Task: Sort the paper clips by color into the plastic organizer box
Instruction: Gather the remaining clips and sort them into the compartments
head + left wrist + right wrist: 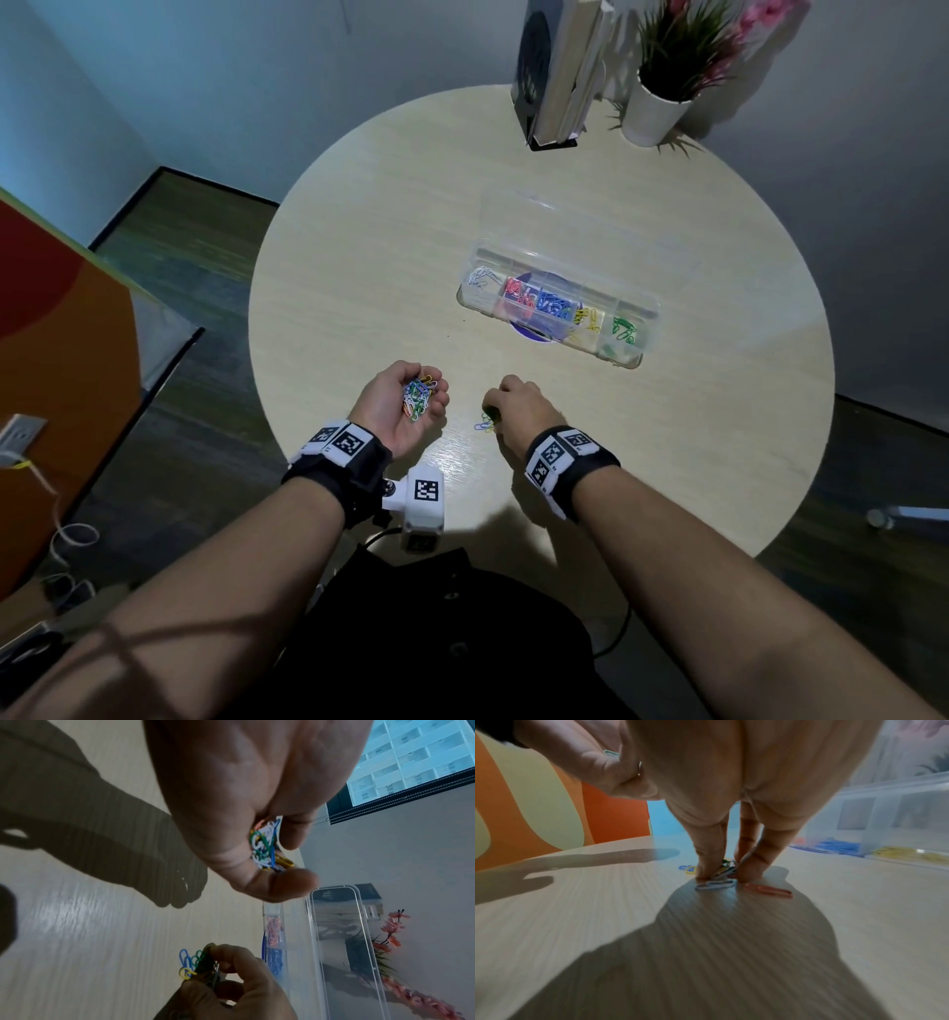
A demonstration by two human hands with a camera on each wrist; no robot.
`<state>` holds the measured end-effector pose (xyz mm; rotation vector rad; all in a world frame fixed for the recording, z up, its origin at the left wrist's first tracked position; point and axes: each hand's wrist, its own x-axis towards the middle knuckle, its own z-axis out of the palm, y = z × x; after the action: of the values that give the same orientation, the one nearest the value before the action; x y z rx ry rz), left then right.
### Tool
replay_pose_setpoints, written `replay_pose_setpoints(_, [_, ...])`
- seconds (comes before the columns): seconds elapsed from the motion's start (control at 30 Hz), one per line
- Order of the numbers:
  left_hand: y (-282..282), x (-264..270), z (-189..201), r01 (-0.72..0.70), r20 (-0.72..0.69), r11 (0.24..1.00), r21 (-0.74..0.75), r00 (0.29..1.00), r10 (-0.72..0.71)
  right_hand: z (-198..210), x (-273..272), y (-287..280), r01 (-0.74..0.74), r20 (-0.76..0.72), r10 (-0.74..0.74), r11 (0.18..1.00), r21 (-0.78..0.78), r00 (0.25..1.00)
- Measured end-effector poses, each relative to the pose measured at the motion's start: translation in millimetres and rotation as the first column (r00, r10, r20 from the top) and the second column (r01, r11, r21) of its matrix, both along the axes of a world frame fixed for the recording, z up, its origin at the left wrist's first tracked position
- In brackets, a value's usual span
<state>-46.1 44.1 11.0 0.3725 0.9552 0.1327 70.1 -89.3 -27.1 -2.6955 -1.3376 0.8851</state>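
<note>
Box (644,308) at 1 o'clock already has colour-sorted clips, but left hand (398,406) cups a mixed bunch (418,398) while right hand (516,406) pinches table strays (485,422), so plenty left.

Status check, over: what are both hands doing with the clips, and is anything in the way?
Left hand cups mixed clips. Right hand pinches clips off table. Box open, part sorted. Nothing in the way.

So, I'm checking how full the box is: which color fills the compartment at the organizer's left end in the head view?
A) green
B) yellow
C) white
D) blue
C: in the organizer box the leftmost compartment holds the white clips; then come red, blue and yellow, with green at the far right.
</note>
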Motion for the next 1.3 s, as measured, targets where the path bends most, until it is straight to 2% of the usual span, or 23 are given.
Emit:
replay_pose_setpoints(0.37, [-4.4,-3.6,3.9,0.013,0.005,1.0,-0.001,1.0,-0.013,11.4,-0.3,11.8,0.054,-0.015,-0.054,0.999,0.002,0.998])
replay_pose_setpoints(0.67, [-7.3,-0.8,5.0,0.023,-0.009,1.0,0.004,1.0,-0.023,2.2,2.2,17.6,0.019,0.005,-0.019,0.999,-0.05,1.0])
replay_pose_setpoints(0.93, [-11.9,5.0,6.6,0.044,-0.01,0.999,0.021,0.999,-0.044,8.8,26.6,8.4,0.158,-0.02,-0.16,0.984,-0.077,0.987])
replay_pose_setpoints(1.03, [-14.4,7.3,6.1,0.058,-0.014,0.998,0.028,0.998,-0.058,19.8,38.2,3.1,0.328,-0.112,-0.324,0.945,0.016,0.939])
replay_pose_setpoints(1.1, [-17.0,10.5,6.6,0.08,-0.019,0.996,0.042,0.997,-0.079,36.5,38.7,1.1,0.428,-0.199,-0.399,0.893,0.136,0.895])
replay_pose_setpoints(1.2, [-25.4,17.8,6.6,0.149,-0.045,0.985,0.084,0.988,-0.146,77.0,23.7,6.1,0.38,-0.315,-0.285,0.874,0.302,0.905])
replay_pose_setpoints(1.3, [-33.3,23.5,7.2,0.224,-0.03,0.971,0.083,0.975,-0.222,104.6,5.9,14.8,0.279,-0.421,-0.115,0.893,0.354,0.9])
